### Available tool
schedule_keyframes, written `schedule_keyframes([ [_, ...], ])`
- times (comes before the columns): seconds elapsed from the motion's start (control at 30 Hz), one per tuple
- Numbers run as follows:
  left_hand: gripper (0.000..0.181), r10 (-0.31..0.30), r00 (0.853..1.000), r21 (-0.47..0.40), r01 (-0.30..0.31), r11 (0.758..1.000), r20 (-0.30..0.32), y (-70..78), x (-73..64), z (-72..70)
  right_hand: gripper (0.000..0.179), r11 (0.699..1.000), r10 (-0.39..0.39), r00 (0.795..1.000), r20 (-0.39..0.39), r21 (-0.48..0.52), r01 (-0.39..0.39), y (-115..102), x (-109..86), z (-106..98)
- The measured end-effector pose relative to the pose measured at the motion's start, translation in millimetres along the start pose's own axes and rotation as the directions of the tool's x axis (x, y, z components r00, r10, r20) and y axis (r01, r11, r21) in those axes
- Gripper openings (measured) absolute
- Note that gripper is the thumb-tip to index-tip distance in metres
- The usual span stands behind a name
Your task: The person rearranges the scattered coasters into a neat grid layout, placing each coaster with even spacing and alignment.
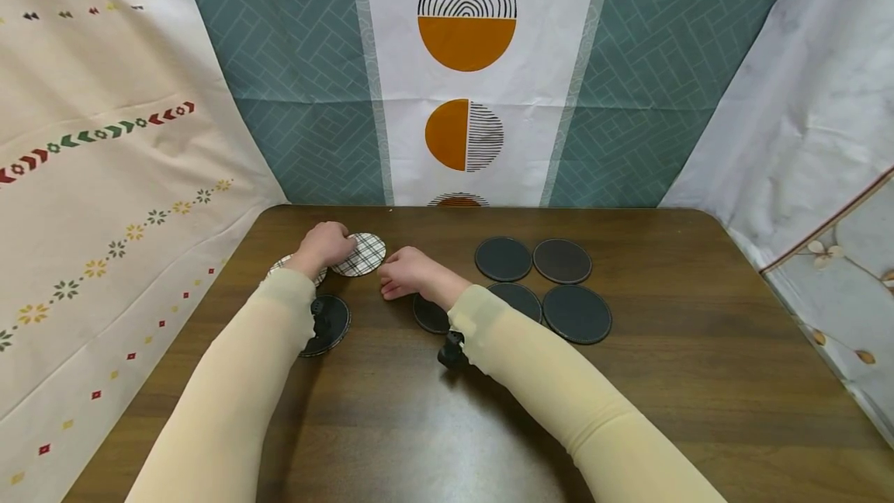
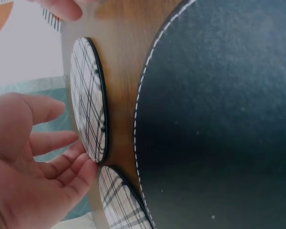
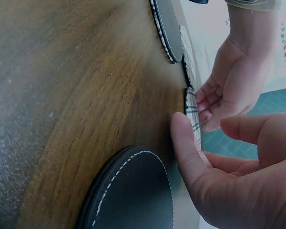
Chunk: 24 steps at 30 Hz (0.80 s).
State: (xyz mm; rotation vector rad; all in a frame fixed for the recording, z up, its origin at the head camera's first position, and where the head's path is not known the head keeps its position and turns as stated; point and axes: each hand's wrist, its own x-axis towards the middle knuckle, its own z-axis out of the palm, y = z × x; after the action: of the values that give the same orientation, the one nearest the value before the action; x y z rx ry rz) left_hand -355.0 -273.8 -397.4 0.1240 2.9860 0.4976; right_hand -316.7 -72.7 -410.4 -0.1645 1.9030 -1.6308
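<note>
Two round plaid coasters lie at the far left of the table. My left hand (image 1: 324, 246) is at the further plaid coaster (image 1: 366, 254), its fingertips touching the rim in the left wrist view. The other plaid coaster (image 2: 121, 200) lies beside it, partly hidden by my left hand and sleeve in the head view. My right hand (image 1: 412, 273) hovers just right of the further plaid coaster with loosely bent fingers and holds nothing. A black coaster (image 1: 338, 324) with white stitching lies under my left wrist. Another black coaster (image 1: 429, 315) is partly covered by my right forearm.
Several more dark round coasters (image 1: 576, 314) lie grouped right of centre, one partly behind my right sleeve. The brown wooden table (image 1: 377, 410) ends at a patterned cloth (image 1: 314, 154) behind. Light cloths hang along its left and right sides.
</note>
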Motion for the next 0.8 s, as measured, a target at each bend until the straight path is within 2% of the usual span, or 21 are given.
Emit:
schedule_keyframes([
  [0.33, 0.044, -0.030, 0.999, -0.024, 0.031, 0.999, 0.040, 7.4, -6.7, -0.6, 0.035, 0.999, 0.019, 0.999, -0.048, 0.027, -0.018, -0.8, 2.4, -2.7],
  [0.6, 0.042, -0.033, 0.997, -0.025, 0.035, 0.999, 0.063, 8.3, -7.7, -0.1, 0.038, 0.992, 0.070, 0.997, -0.040, 0.109, -0.065, -3.3, 3.2, -5.5],
  [0.8, 0.040, -0.046, 0.997, -0.045, 0.048, 0.998, 0.062, 8.2, -10.0, -0.2, 0.040, 0.988, 0.079, 0.996, -0.041, 0.136, -0.073, -5.2, 0.7, -6.5],
])
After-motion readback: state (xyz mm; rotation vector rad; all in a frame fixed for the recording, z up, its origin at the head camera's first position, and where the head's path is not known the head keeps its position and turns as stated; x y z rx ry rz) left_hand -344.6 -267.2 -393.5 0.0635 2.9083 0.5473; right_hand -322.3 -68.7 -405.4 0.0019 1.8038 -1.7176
